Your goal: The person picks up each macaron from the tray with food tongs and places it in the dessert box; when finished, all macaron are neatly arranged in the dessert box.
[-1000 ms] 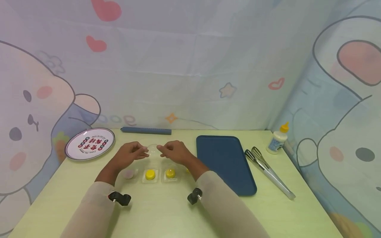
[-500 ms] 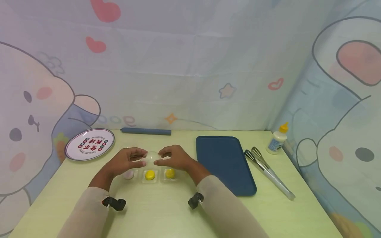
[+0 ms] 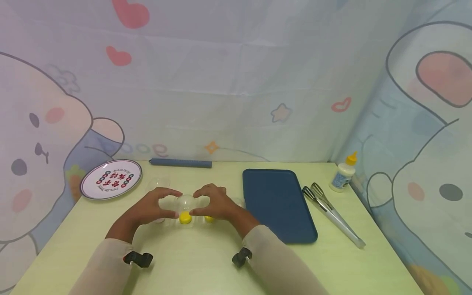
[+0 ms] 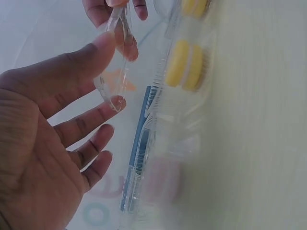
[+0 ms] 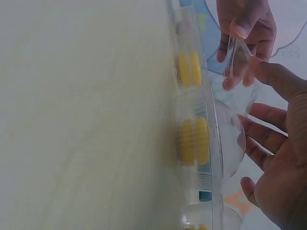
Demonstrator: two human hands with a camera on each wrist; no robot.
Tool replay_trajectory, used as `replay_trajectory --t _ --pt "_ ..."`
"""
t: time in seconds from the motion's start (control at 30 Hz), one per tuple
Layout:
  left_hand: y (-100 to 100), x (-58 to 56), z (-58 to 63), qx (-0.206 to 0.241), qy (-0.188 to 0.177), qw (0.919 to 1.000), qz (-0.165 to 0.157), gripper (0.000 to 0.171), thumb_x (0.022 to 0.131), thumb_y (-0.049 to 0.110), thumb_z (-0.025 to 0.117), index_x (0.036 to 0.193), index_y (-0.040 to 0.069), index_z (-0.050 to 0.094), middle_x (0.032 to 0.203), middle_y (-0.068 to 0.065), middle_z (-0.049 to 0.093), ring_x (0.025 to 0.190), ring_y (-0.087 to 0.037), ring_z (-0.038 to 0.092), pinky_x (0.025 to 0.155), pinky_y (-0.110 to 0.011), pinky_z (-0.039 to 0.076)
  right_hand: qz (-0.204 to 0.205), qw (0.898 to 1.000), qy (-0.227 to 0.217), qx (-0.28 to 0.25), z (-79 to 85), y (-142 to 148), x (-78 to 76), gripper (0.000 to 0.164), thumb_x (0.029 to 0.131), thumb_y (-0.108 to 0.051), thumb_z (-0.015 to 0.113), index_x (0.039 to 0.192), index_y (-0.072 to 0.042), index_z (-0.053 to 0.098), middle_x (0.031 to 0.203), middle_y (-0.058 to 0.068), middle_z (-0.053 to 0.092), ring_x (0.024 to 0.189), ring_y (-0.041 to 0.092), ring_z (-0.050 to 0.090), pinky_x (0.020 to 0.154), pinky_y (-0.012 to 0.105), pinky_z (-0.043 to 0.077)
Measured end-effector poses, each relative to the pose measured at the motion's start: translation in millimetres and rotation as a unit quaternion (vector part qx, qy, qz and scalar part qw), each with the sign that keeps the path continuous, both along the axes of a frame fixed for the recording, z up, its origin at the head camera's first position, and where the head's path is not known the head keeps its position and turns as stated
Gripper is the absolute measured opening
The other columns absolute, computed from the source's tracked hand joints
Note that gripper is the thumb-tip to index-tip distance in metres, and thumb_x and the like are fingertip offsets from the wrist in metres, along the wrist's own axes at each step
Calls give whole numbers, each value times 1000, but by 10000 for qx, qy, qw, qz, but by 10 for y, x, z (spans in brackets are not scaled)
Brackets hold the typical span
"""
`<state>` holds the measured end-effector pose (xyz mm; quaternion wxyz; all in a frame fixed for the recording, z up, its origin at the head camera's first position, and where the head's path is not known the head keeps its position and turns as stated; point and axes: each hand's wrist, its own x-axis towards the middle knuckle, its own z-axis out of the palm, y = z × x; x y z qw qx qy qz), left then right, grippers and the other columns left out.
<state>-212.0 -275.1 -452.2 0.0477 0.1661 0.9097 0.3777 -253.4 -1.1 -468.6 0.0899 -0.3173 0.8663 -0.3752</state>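
Note:
A clear plastic dome lid [image 3: 187, 201] is pinched between thumb and fingers at its edge by both hands, the left hand [image 3: 147, 208] on one side and the right hand [image 3: 218, 205] on the other. Right below it sits a yellow macaron [image 3: 185, 217] in a clear plastic base. Cream filling shows between the halves of the yellow macaron [image 4: 184, 64] in the left wrist view. To its left is a pale pink macaron [image 4: 163, 181], mostly hidden by the left hand from the head. In the right wrist view, another yellow macaron [image 5: 193, 141] sits under a dome.
Right of the hands lies a dark blue tray [image 3: 278, 205], with metal tongs [image 3: 333, 215] and a yellow-capped bottle [image 3: 343, 174] beyond. A printed plate [image 3: 111, 179] and a blue-grey bar [image 3: 180, 163] are at the back left. Another clear dome [image 3: 159, 183] stands behind the left hand.
Both hands have brought the clear lid down and toward the wearer, from behind the row to right above the yellow macaron. Their fingers have spread wider round its edge.

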Motion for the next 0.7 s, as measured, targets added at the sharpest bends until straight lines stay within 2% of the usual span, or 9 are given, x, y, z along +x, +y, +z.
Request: replay_trajectory --t 0.13,0.27,0.4,0.5,0.7 --pt "8 40 -18 -107 175 9998 10 60 84 27 95 139 15 73 152 -22 62 146 -52 51 117 -78 41 62 9996 262 111 -21 -21 37 56 92 -44 87 140 -17 74 147 2 67 146 23 53 125 59 25" --pt "1 70 -48 -113 315 9994 -36 61 82 29 97 137 15 73 147 -23 62 140 -50 55 113 -74 47 97 9990 382 191 -30 -41 72 55 93 -42 87 140 -16 74 146 0 68 147 23 52 124 59 25" --pt "-19 100 -91 -43 283 9996 -61 63 81 30 98 136 14 73 146 -28 56 134 -48 57 103 -64 55 104 9982 484 348 -52 -63 94 55 92 -43 88 138 -17 75 143 -3 70 146 20 51 123 59 25" --pt "-33 121 -129 -29 246 9997 -52 64 80 30 99 136 13 73 145 -28 53 133 -46 56 100 -56 55 100 9968 603 508 -64 -76 112 55 91 -45 88 137 -18 76 141 -5 72 144 18 52 121 58 27" --pt "-40 134 -197 -48 419 9991 -48 64 78 29 100 134 12 74 142 -22 59 135 -43 52 105 -60 50 83 9945 775 701 -74 -97 147 53 91 -45 88 135 -18 76 137 -6 74 141 17 54 117 61 29"
